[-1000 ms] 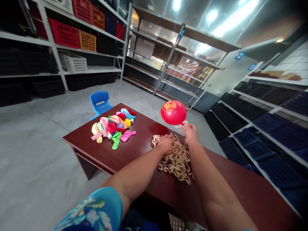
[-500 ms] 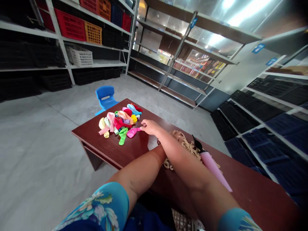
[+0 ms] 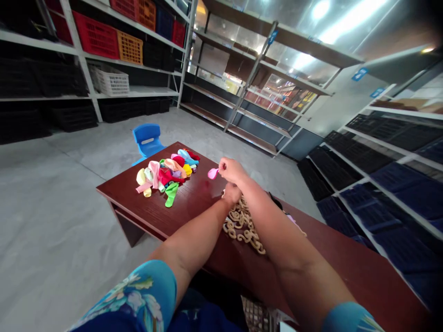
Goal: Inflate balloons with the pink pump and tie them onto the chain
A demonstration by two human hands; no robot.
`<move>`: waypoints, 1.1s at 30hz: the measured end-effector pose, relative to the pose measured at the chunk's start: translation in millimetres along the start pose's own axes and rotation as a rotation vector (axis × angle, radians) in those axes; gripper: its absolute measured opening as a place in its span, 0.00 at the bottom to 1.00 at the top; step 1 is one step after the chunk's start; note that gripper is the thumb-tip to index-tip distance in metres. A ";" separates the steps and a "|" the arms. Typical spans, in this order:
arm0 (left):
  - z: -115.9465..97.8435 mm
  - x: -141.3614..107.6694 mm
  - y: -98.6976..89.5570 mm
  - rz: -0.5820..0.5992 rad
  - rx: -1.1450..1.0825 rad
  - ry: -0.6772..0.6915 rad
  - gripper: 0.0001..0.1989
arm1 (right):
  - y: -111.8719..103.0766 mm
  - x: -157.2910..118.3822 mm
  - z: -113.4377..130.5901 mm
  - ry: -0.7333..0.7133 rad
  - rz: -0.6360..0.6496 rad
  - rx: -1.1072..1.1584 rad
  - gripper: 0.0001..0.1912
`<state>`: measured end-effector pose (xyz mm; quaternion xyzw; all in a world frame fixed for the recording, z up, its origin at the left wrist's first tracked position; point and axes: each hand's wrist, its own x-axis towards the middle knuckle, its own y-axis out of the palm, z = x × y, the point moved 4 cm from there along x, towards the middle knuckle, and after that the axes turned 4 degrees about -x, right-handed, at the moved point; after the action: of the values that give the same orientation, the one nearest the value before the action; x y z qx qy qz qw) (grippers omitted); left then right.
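A small pink balloon (image 3: pixel 213 173) hangs from the pinched fingers of my right hand (image 3: pixel 232 169), raised above the dark red table (image 3: pixel 194 203). Just below it my left hand (image 3: pixel 232 193) is closed at the near end of a spread of tan curled pieces (image 3: pixel 244 226); what it grips is too small to make out. To the left lies a pile of limp, many-coloured balloons (image 3: pixel 166 174), with a green one (image 3: pixel 171 193) at its near edge. My right forearm hides part of the tan pieces and most of a pink object (image 3: pixel 292 219).
A blue chair (image 3: pixel 147 138) stands behind the table's far left corner. Shelves with red, yellow and black crates (image 3: pixel 130 47) line the back left. Racks with dark blue and black bins (image 3: pixel 394 184) stand on the right. A crate (image 3: pixel 258 316) is below the table's near edge.
My right hand has lifted the pink balloon off the table beside the pile and carried it right. My left hand, hidden before, now shows beneath it. More tan pieces are visible.
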<state>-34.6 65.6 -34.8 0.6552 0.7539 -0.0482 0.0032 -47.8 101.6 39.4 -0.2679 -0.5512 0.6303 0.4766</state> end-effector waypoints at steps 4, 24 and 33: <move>3.1 -0.8 2.2 0.344 -0.615 -0.011 0.15 | -31.5 -19.7 -23.5 -0.006 -0.160 -0.215 0.05; 21.8 6.2 9.1 0.392 -1.330 -0.405 0.09 | -47.8 -166.0 -74.1 0.106 -0.242 -0.369 0.13; 12.7 12.7 -2.1 0.514 -1.463 -0.267 0.11 | -59.0 -264.0 -180.3 0.821 0.227 -0.369 0.37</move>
<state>-39.2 76.9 -48.2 0.6290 0.4120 0.3844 0.5355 232.0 -59.4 1.1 -0.6342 -0.3871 0.4119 0.5276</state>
